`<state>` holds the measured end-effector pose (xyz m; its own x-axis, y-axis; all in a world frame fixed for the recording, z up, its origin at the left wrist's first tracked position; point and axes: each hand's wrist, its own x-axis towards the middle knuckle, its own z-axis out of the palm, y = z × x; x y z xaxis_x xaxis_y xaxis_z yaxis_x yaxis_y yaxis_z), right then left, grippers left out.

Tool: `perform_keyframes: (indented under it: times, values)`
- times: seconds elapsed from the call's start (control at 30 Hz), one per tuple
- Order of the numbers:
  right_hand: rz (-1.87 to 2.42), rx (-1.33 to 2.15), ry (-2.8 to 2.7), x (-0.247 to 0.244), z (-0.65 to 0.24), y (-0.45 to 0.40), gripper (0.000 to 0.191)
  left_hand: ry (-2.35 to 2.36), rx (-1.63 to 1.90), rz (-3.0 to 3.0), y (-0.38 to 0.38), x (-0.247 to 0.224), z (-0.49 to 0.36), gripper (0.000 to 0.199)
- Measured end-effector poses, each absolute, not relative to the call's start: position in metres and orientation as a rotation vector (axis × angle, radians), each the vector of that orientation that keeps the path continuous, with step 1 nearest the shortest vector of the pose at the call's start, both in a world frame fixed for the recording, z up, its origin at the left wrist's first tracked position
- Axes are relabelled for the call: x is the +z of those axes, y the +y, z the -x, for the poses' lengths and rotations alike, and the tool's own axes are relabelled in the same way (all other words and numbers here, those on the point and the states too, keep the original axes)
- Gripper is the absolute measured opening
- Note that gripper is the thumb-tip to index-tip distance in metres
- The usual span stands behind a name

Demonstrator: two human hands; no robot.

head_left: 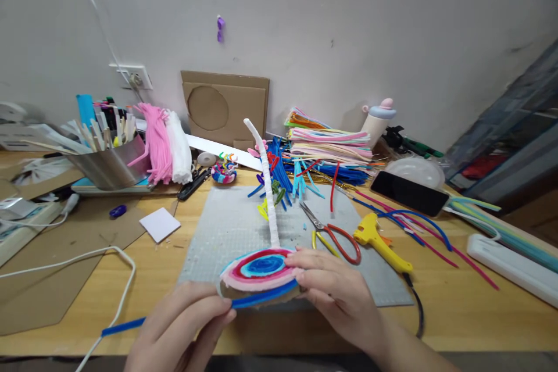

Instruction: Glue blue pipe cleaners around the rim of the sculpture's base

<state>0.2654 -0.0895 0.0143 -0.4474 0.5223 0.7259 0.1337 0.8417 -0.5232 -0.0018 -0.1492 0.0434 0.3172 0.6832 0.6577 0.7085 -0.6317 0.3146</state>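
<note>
A round cardboard piece (261, 270) is covered on top with rings of blue, red and pink pipe cleaner, and a white wrapped stem (271, 209) rises behind its far edge. My right hand (337, 290) grips the disc's right side, fingers on top. Along the near side runs a blue pipe cleaner (265, 297); my left hand (187, 322) pinches it at the disc's left edge. Its loose end sticks out to the left beyond my left hand. Bare brown cardboard shows on the near rim above the blue strip.
A grey cutting mat (209, 232) lies beneath. Red-handled scissors (344, 241) and a yellow glue gun (383, 242) are at right, near a black phone (410, 193). Pipe cleaner bundles (329, 148) lie at the back. A metal container (111, 168) and white cable (126, 296) are left.
</note>
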Motion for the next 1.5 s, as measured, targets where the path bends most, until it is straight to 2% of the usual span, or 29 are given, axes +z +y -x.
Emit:
perform_keyframes:
  times: [0.23, 0.67, 1.5]
  values:
    - [0.479, 0.516, -2.03, 0.006, -0.272, -0.09, 0.043, -1.375, -1.412, 2.587, -0.138, 0.039, 0.0, 0.017]
    - [0.492, 0.616, -1.981, -0.004, -0.279, -0.09, 0.028, -1.5, -1.674, 2.708, -0.139, 0.026, 0.004, 0.013]
    - [0.485, 0.629, -1.978, -0.007, -0.28, -0.093, 0.03, -1.754, -1.882, 2.601, -0.123, 0.015, 0.003, 0.016]
